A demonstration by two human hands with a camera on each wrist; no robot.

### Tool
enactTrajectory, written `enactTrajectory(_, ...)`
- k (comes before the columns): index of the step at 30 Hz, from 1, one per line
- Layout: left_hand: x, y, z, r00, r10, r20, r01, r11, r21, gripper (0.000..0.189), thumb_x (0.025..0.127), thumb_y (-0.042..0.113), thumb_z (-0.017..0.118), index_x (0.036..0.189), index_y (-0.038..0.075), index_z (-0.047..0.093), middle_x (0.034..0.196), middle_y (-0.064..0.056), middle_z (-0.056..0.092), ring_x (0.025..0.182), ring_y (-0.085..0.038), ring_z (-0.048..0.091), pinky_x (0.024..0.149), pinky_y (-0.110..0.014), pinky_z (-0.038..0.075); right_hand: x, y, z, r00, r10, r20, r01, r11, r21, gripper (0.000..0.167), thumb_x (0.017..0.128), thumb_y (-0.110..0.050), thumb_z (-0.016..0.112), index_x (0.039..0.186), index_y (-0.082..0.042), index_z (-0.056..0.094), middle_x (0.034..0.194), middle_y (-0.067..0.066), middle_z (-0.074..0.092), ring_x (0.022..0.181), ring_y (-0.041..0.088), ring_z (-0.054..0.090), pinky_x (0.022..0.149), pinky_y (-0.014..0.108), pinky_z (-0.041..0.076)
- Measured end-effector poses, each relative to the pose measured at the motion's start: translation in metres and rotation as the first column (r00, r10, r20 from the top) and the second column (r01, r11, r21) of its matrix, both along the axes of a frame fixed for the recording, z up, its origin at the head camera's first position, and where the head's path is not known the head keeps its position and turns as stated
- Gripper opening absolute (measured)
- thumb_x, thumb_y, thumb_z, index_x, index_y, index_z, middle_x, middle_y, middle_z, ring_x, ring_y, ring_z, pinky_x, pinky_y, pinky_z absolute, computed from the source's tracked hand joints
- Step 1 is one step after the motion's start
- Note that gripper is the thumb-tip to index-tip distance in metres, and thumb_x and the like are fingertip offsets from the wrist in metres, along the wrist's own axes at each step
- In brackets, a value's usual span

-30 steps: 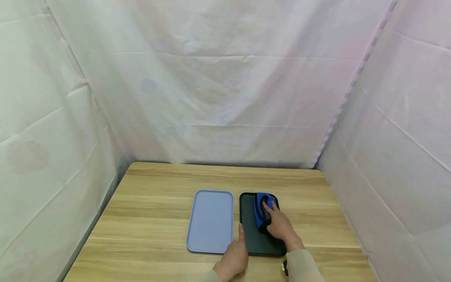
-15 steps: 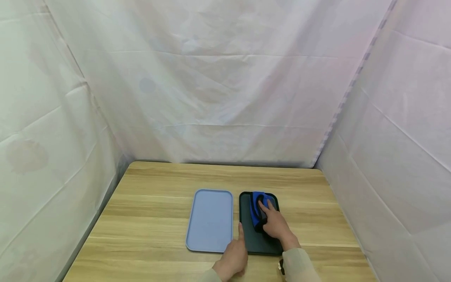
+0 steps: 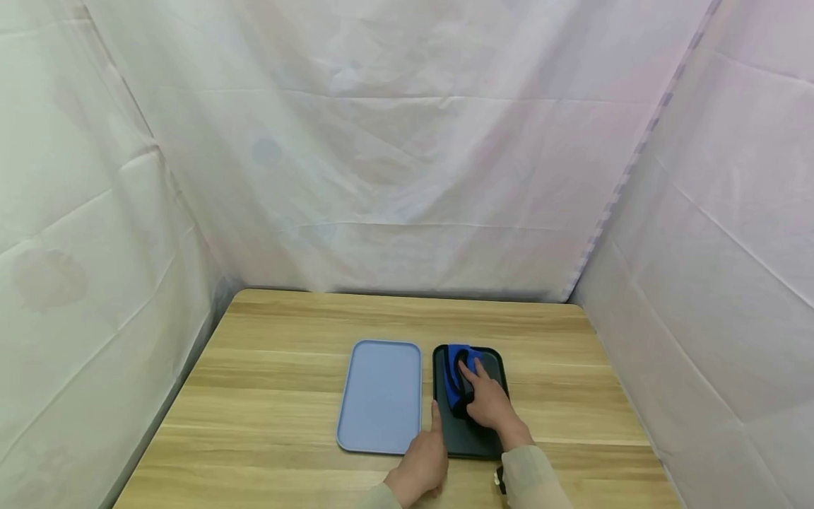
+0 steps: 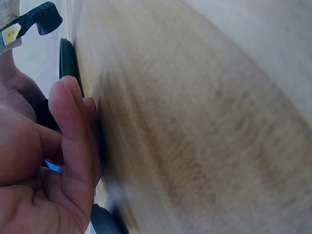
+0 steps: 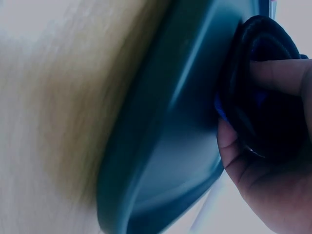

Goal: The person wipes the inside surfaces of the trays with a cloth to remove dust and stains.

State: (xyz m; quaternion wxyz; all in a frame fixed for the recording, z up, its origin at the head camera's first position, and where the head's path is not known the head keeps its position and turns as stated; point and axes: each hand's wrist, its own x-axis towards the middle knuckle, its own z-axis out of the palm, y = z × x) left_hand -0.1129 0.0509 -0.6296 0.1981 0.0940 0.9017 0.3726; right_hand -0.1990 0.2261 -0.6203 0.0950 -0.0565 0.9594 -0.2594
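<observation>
A folded blue fabric piece with black edging (image 3: 451,385) lies on the left part of a dark green tray (image 3: 467,440). My right hand (image 3: 491,404) is over it, two fingers spread across its top. In the right wrist view, that hand's thumb (image 5: 280,75) hooks into the black opening while a finger lies underneath, pinching the padded edge. My left hand (image 3: 425,461) rests at the front of the tray, its straight index finger reaching along the tray's left rim. The other left fingers bend towards the palm in the left wrist view.
A light blue tray (image 3: 380,399) stands just left of the dark one, with a narrow strip of wood between them. Both are on a wood-grain table (image 3: 267,410). Pale fabric walls (image 3: 407,155) enclose the table behind and at both sides.
My right hand has slid steadily leftward with the blue-and-black fabric piece, from the tray's right part to its left. My left hand and both trays stay put.
</observation>
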Motion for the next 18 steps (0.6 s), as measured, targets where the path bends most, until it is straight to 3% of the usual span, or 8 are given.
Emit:
enactTrajectory(5,-0.002,0.000,0.000,0.999,0.005,0.044,-0.006,1.000,0.015,0.092,0.094,-0.004,0.066,0.165,-0.002,0.007,0.055,-0.006,0.054,0.031,-0.009,0.048,0.033,-0.028,0.043,0.000,-0.005,-0.001,1.000,-0.001,0.004,0.001,1.000,0.010,0.092,0.077,0.009,0.065,0.161,-0.022,0.041,0.169,0.026,0.023,0.132,0.069,0.042,0.077,0.052,0.053)
enactTrajectory(10,-0.003,0.000,-0.002,0.999,-0.003,0.042,0.002,1.000,0.025,0.089,0.095,-0.003,0.064,0.164,-0.003,0.008,0.053,-0.004,0.054,0.029,-0.008,0.046,0.032,-0.027,0.042,-0.001,-0.009,-0.004,1.000,0.001,0.004,-0.001,1.000,0.013,0.092,0.077,0.009,0.065,0.160,-0.022,0.041,0.169,0.026,0.024,0.131,0.069,0.043,0.078,0.051,0.054)
enactTrajectory(15,-0.002,-0.001,-0.004,0.999,-0.008,0.032,0.007,0.999,0.032,0.087,0.096,-0.002,0.063,0.164,-0.004,0.008,0.051,-0.003,0.054,0.029,-0.007,0.046,0.032,-0.027,0.042,0.001,-0.013,-0.004,1.000,0.005,0.005,-0.005,1.000,0.000,0.091,0.078,0.008,0.066,0.161,-0.021,0.040,0.169,0.027,0.023,0.133,0.068,0.042,0.093,0.063,0.053)
enactTrajectory(18,-0.002,-0.001,-0.004,1.000,-0.008,0.030,0.007,0.999,0.038,0.086,0.097,-0.002,0.062,0.164,-0.004,0.008,0.051,-0.003,0.054,0.029,-0.007,0.046,0.032,-0.027,0.042,0.003,-0.015,-0.004,1.000,0.006,0.006,-0.006,1.000,0.002,0.093,0.078,0.009,0.066,0.161,-0.021,0.039,0.169,0.027,0.022,0.134,0.068,0.041,0.096,0.066,0.051)
